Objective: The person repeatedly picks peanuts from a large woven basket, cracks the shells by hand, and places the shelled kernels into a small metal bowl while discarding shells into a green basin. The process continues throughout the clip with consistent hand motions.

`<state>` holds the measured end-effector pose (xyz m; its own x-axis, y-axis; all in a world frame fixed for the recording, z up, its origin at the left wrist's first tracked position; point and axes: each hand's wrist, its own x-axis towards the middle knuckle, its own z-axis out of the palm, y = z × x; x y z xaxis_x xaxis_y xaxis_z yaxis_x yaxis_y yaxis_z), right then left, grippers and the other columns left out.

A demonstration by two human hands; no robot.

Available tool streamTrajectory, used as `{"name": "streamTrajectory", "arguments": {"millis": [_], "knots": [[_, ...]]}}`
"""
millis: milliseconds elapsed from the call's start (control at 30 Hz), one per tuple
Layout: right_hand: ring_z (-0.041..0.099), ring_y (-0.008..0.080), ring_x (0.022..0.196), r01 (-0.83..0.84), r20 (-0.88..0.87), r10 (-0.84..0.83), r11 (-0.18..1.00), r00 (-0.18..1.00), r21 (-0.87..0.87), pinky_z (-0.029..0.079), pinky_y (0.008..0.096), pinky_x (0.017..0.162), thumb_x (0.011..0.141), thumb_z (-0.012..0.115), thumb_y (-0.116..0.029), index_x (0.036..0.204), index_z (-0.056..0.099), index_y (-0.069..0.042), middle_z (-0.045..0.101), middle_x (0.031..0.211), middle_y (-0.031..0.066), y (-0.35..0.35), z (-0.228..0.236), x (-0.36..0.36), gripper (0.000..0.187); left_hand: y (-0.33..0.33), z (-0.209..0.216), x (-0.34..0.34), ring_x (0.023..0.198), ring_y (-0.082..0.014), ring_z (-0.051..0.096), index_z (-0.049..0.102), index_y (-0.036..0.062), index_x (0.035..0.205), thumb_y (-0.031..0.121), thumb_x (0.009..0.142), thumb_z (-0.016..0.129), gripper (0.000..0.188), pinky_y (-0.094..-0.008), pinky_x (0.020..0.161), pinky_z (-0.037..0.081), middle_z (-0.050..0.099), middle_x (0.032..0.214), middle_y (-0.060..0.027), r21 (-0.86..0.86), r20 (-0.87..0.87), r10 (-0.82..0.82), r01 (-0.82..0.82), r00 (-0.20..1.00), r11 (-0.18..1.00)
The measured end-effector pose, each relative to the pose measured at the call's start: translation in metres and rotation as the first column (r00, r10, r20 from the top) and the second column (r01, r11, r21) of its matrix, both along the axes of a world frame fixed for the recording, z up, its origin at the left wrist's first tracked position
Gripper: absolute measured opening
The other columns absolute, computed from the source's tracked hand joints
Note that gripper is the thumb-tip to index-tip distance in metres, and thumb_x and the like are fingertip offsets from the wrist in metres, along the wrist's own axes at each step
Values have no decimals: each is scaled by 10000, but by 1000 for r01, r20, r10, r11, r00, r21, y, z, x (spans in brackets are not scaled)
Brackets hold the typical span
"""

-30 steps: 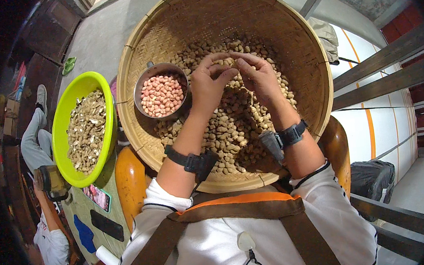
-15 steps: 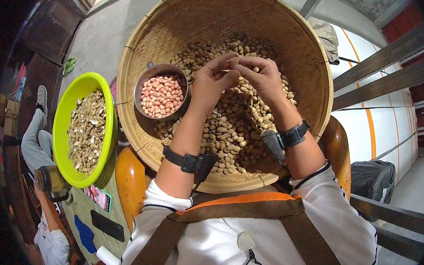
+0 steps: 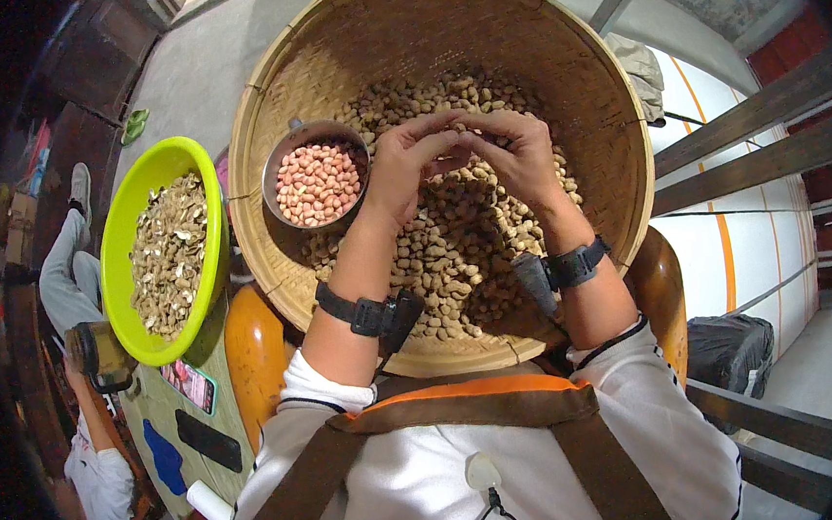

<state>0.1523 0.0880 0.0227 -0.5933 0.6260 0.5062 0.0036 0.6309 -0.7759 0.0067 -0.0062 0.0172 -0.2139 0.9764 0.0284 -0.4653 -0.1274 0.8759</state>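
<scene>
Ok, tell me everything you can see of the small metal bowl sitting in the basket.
The small metal bowl is round, grey and dull, with a short lug on its upper-left rim. It sits upright on the left inside the woven basket, filled with pink shelled peanuts. Unshelled peanuts lie against its right side; the left hand works just beside it, apart.

Bare weave lay open across the far half of the woven basket (image 3: 475,21), where a hand could pass freely. Unshelled peanuts (image 3: 454,247) filled the near half. The metal bowl (image 3: 318,182) of shelled kernels blocked the basket's left side, just beside the left hand (image 3: 414,167). Outside the rim, the green bowl (image 3: 163,251) of shells crowded the left approach.
</scene>
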Motion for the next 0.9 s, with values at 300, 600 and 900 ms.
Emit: {"name": "streamTrajectory", "arguments": {"millis": [300, 600, 900], "knots": [[660, 203, 714, -53, 103, 38, 987, 994, 151, 498, 304, 630, 800, 725, -101, 999, 725, -62, 692, 816, 115, 0, 3, 2, 203, -2, -1, -7, 849, -189, 672, 629, -30, 1113, 93, 856, 607, 285, -343, 792, 581, 674, 964, -99, -119, -4, -6, 5, 1000, 993], [667, 237, 741, -45, 145, 21, 985, 989, 167, 512, 325, 654, 784, 731, -106, 968, 722, -59, 692, 836, 124, -2, 5, 3, 190, 0, 0, -8, 796, -181, 678, 636, -25, 1088, 74, 854, 598, 257, -329, 750, 590, 676, 925, -96, -142, -52, 2, -10, 999, 990], [667, 296, 753, -37, 237, -4, 985, 972, 170, 523, 358, 664, 779, 729, -136, 949, 723, -111, 685, 839, 117, -8, 3, 2, 172, 1, -4, -6, 655, -130, 625, 620, -28, 1077, 46, 891, 520, 224, -267, 587, 546, 653, 818, -72, -147, -230, -19, -15, 973, 989]]}}
